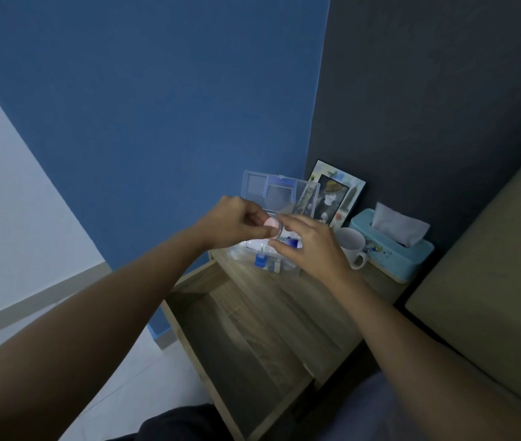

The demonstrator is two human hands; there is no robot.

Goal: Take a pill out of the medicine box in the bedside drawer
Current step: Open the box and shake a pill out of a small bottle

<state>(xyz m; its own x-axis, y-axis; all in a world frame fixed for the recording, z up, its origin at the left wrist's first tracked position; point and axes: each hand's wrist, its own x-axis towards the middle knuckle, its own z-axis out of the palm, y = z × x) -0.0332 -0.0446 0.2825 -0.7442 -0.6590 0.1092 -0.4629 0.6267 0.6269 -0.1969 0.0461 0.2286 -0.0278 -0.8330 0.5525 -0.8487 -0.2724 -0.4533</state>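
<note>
The clear plastic medicine box (254,249) sits on top of the bedside table with its lid (272,190) standing open against the wall. Small blue and white items lie inside it. Just above the box, my left hand (233,221) pinches a small round pink pill container (270,223) between thumb and fingers. My right hand (310,246) meets it from the right, fingertips closed on a clear round cap (280,230) at the container's end. The wooden drawer (189,308) below is pulled out towards me, and its inside is dark.
A picture frame (338,194) leans on the dark wall behind the box. A white mug (353,246) and a light-blue tissue box (392,254) stand to the right. The bed (491,265) borders the table on the right. My knees show at the bottom.
</note>
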